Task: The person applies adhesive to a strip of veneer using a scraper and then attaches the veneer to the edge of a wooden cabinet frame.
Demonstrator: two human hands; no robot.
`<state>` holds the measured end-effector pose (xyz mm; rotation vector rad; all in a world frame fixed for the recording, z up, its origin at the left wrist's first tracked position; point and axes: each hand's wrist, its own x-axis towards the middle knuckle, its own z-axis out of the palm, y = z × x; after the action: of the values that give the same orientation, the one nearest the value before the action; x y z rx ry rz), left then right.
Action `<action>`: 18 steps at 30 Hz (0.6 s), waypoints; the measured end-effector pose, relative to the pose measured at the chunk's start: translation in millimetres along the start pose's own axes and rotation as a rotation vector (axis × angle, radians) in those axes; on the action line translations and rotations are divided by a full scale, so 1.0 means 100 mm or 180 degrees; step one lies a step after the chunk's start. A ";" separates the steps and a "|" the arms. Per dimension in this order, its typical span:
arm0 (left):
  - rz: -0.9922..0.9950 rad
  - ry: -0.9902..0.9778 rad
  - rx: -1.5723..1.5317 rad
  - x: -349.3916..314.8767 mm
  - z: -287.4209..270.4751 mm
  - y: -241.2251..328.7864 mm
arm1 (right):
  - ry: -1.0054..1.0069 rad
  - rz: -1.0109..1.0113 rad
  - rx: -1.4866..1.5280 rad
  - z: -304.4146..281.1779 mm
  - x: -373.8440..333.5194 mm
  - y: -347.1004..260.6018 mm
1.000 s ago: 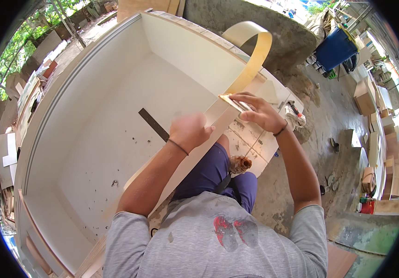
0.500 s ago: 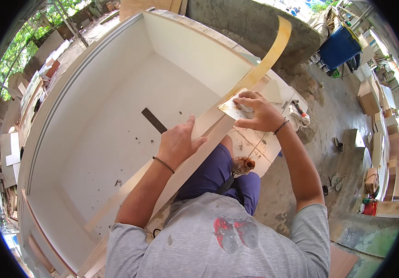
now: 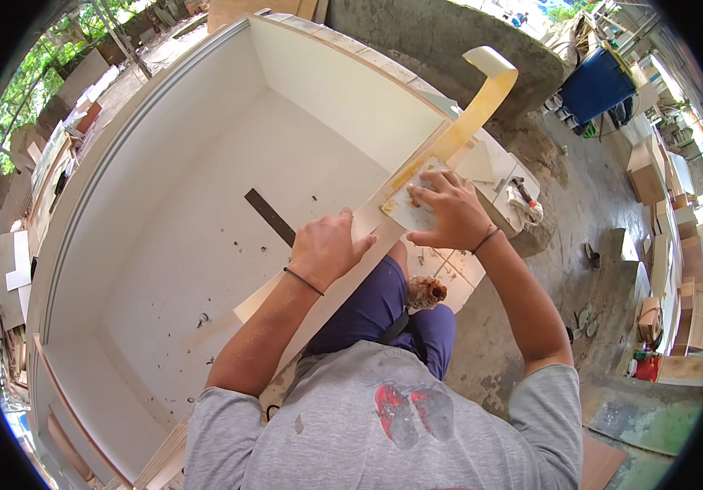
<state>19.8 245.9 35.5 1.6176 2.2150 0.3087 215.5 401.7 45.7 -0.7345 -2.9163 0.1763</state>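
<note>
A large white open cabinet box (image 3: 196, 188) lies in front of me, its near panel edge running diagonally beneath both hands. Along that edge lies a long flexible edging strip (image 3: 475, 114) with a yellowish underside; its far end curls over in the air. My right hand (image 3: 453, 211) is closed on a flat white plate (image 3: 407, 214) with brown stains, fingers spread across its top and thumb at its near side. My left hand (image 3: 327, 247) grips the strip over the panel edge, thumb towards me. Its fingertips are partly hidden. Below the left wrist, the strip's pale tail shows.
A dark flat bar (image 3: 270, 216) and scattered crumbs lie inside the box. To the right, a hammer (image 3: 523, 189) rests on a cloth on the tiled ledge. A brown-crusted lump (image 3: 426, 292) is beside my leg. Further off stand a blue bin (image 3: 600, 86) and stacked boards.
The strip has slid up along the edge, its far end now curled over and its tail closer to my left wrist. My left hand moved slightly right; the plate shifted slightly nearer.
</note>
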 end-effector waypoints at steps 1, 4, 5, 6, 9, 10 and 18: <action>-0.0026 -0.0018 -0.0014 0.00 -0.01 0.00 | -0.0267 0.0047 0.0007 -0.10 -0.01 -0.03; 0.0043 0.0091 -0.0082 -0.01 0.04 -0.02 | -0.0428 0.0156 0.0169 -0.18 0.03 -0.06; 0.0048 0.0090 -0.0089 -0.01 0.04 -0.02 | -0.0319 0.0207 0.0333 -0.18 0.07 -0.07; 0.0034 0.0046 -0.0091 0.00 0.02 0.00 | -0.0318 0.0222 0.0328 -0.16 0.10 -0.08; 0.0018 0.0018 -0.0096 0.00 0.03 0.01 | -0.0262 0.0253 0.0033 -0.08 0.18 -0.07; 0.0006 0.0037 -0.0098 0.00 0.04 0.00 | -0.0287 0.0257 -0.0014 -0.07 0.19 -0.08; 0.0015 0.0088 -0.0145 0.00 0.06 -0.02 | -0.0641 0.0330 -0.0005 -0.18 0.19 -0.09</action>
<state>21.2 244.7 29.4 1.6043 2.2086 0.3823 197.3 404.4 66.1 -0.9194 -3.0675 0.2733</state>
